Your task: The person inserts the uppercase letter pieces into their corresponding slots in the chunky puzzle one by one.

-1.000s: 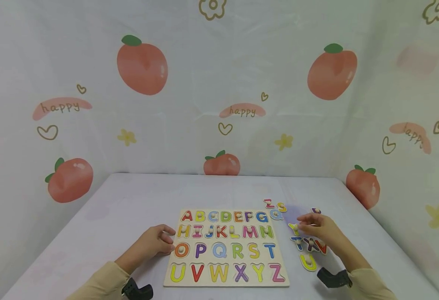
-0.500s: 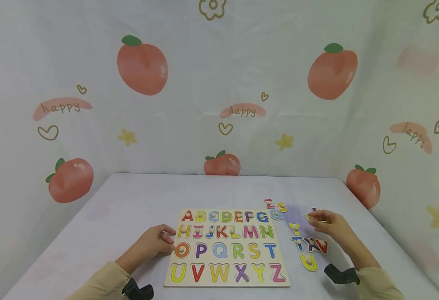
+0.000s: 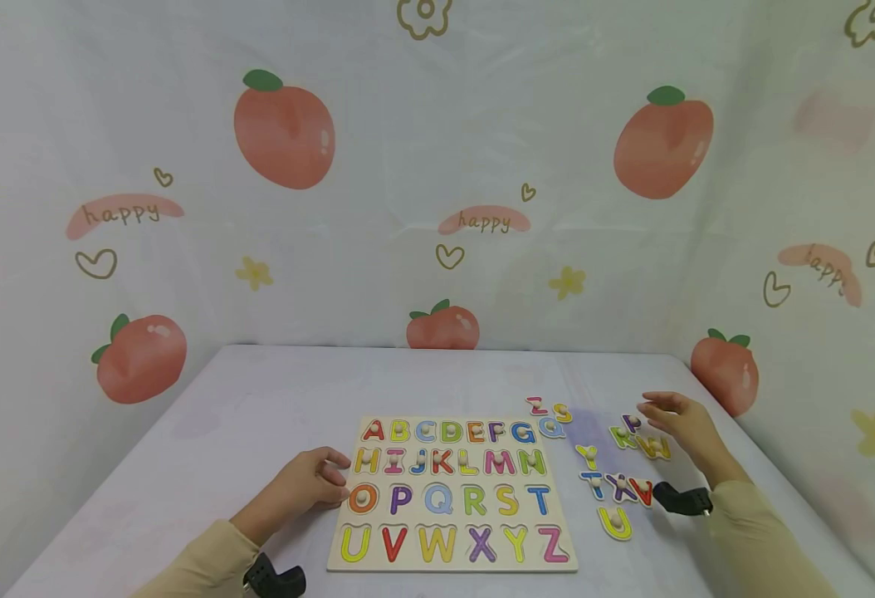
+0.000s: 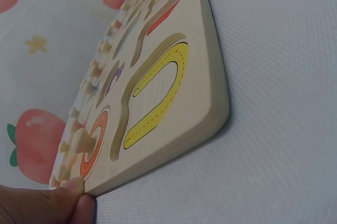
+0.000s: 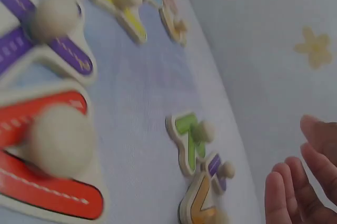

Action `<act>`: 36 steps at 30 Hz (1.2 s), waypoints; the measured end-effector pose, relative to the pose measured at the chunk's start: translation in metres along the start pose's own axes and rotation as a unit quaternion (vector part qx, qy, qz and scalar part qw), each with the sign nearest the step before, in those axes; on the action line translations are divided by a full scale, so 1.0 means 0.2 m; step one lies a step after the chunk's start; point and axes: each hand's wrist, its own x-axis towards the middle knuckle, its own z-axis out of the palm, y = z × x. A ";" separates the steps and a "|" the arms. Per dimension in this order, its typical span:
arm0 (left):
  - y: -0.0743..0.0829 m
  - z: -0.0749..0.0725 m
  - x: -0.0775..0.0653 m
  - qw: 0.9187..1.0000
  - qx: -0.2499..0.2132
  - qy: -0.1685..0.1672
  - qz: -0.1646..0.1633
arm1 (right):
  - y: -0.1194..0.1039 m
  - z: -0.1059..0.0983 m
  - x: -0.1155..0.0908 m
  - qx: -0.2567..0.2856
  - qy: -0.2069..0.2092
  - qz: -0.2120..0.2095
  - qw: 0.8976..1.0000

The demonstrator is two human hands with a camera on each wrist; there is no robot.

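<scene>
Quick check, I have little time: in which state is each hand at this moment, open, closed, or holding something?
Left hand: holding the board at its left edge.
Right hand: open, holding nothing.

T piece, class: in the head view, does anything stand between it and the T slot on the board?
Nothing visible does. Between the T piece and the T slot lie only a strip of tablecloth and the right margin of the board. The Y piece lies farther back and the X piece on the opposite side.
</scene>
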 end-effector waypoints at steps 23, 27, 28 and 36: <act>0.01 0.00 -0.01 1.000 -0.001 0.002 -0.004 | 0.10 -0.01 0.19 -0.060 -0.092 0.081 0.991; 0.01 0.00 0.00 1.000 -0.001 0.001 -0.005 | 0.09 -0.01 0.19 -0.069 -0.094 0.087 0.989; 0.01 0.01 0.00 1.000 0.000 0.002 -0.005 | 0.08 -0.01 0.18 -0.074 -0.094 0.084 0.989; 0.00 0.01 0.00 1.000 0.004 0.005 -0.006 | 0.06 -0.01 0.17 -0.094 -0.081 0.076 0.989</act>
